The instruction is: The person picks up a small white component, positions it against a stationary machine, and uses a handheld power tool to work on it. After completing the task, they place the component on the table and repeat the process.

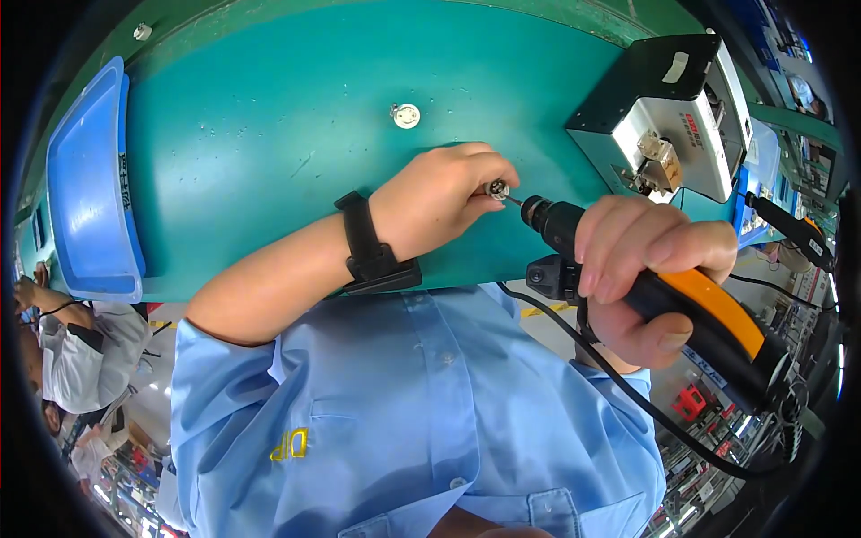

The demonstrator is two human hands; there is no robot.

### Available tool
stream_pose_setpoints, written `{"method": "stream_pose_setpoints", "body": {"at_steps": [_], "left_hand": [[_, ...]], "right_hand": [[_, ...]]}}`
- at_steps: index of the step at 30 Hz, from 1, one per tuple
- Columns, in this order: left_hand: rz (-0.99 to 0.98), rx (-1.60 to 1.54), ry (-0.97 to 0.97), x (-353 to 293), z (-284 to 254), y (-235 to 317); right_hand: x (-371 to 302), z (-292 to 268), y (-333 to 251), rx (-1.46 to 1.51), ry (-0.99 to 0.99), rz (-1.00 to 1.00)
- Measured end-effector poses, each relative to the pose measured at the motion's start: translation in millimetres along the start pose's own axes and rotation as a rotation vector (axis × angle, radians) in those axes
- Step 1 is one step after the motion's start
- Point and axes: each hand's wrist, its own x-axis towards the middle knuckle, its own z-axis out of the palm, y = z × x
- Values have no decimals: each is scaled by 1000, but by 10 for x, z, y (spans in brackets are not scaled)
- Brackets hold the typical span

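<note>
The left hand [435,197] pinches a small part [496,188]; the right hand [650,255] grips a screwdriver [717,309], bit [516,202] pointing left at it. A disc [407,116] lies farther off.

Bright, fairly even light leaves a soft sheen on the green counter [296,134]; fisheye distortion bends its edges (corners fall black).

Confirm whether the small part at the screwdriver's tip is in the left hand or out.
In: the left hand pinches the small part, its round end showing between the fingertips.
</note>
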Motion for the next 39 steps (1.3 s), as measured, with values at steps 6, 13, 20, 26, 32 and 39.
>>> {"method": "stream_pose_setpoints", "body": {"at_steps": [6, 13, 20, 26, 32, 39], "left_hand": [[-41, -19, -19, 3, -8, 19], [-21, -72, 39, -20, 23, -45], [-10, -80, 64, -26, 37, -44], [41, 116, 47, -21, 17, 9], [204, 247, 25, 25, 0, 116], [9, 309, 76, 77, 50, 223]], "right_hand": [[-28, 22, 26, 1, -6, -11], [91, 96, 46, -52, 60, 90], [157, 217, 18, -194, 144, 201], [101, 37, -72, -109, 117, 88], [9, -411, -712, -44, 405, -265], [15, -783, -580, -261, 452, -181]]}}
